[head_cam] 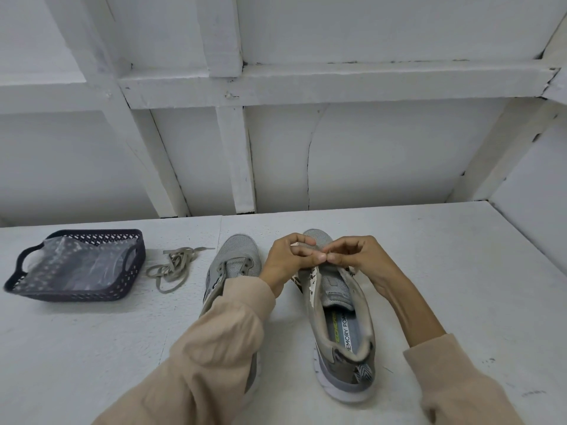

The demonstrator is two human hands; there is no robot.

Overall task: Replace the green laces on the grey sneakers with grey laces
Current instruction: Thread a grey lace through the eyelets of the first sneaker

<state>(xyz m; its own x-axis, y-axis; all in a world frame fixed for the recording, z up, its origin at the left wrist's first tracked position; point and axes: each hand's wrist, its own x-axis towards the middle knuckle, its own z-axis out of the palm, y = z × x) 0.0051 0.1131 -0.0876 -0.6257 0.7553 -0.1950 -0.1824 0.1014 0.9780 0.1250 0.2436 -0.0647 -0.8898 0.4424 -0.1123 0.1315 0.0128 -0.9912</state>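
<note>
Two grey sneakers stand on the white table, toes pointing away from me. The left sneaker [237, 262] shows empty eyelets, and my left sleeve covers its heel. My left hand [287, 260] and my right hand [357, 257] meet over the front of the right sneaker [340, 314]. Their curled fingertips pinch the upper at its front eyelets. Whatever small thing lies between the fingertips is hidden. I see no lace in that shoe. A loose grey-olive lace [173, 266] lies tangled left of the left sneaker.
A dark blue perforated basket [135, 256] with a clear plastic bag inside sits at the table's left. A white framed wall rises right behind the table's far edge, and another wall closes in on the right.
</note>
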